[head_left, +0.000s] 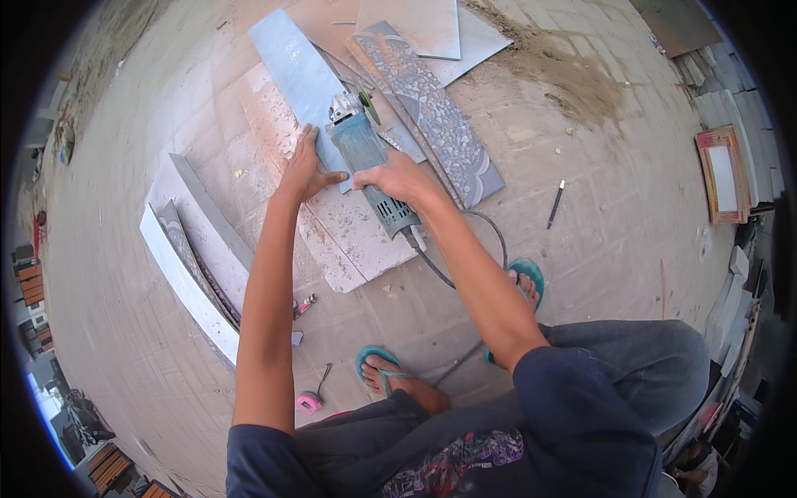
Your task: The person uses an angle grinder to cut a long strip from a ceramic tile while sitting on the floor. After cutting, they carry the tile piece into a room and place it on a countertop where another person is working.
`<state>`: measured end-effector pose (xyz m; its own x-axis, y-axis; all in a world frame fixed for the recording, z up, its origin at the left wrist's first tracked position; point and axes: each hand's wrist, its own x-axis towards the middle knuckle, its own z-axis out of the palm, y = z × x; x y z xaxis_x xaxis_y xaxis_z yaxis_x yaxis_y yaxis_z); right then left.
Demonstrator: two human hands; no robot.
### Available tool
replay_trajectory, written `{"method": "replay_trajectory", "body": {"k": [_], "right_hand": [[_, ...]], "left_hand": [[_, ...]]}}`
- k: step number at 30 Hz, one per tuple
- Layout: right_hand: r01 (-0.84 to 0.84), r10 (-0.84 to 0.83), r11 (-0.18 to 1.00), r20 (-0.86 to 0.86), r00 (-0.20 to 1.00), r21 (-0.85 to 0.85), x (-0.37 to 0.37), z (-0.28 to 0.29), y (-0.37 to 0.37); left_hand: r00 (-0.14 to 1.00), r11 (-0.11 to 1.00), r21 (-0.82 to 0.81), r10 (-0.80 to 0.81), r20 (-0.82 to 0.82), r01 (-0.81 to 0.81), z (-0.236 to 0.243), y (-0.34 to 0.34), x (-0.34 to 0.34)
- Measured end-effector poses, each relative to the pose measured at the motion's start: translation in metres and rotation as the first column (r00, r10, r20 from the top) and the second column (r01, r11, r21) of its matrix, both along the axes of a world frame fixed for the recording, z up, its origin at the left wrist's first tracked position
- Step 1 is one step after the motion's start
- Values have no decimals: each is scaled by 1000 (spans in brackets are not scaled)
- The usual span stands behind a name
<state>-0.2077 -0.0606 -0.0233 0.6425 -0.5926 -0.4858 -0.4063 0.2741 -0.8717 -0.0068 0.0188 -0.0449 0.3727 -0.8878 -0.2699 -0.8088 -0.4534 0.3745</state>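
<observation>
My right hand is closed around the green body of an angle grinder. Its metal head and disc point away from me, over the right edge of a long pale blue-grey tile strip. My left hand rests at the near end of that strip, thumb stretched out to the right and fingers along the left edge. Beneath the strip lies a dusty, pinkish-white slab strewn with chips. Right of the grinder is a pebble-patterned tile. The grinder's cord runs back toward my feet.
Cut tile strips stand at left. Larger pale tiles lie at the far side. A black marker is on the paving to the right; a pink tape measure lies near my left foot. Stacked panels line the right edge.
</observation>
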Motion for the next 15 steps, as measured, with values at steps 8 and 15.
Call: {"method": "replay_trajectory", "body": {"k": [8, 15], "right_hand": [[-42, 38, 998, -66, 997, -50, 52, -30, -38], [-64, 62, 998, -84, 995, -21, 68, -25, -43]], "left_hand": [[996, 998, -6, 68, -52, -68, -14, -1, 3], [990, 994, -22, 103, -93, -105, -13, 7, 6]]}}
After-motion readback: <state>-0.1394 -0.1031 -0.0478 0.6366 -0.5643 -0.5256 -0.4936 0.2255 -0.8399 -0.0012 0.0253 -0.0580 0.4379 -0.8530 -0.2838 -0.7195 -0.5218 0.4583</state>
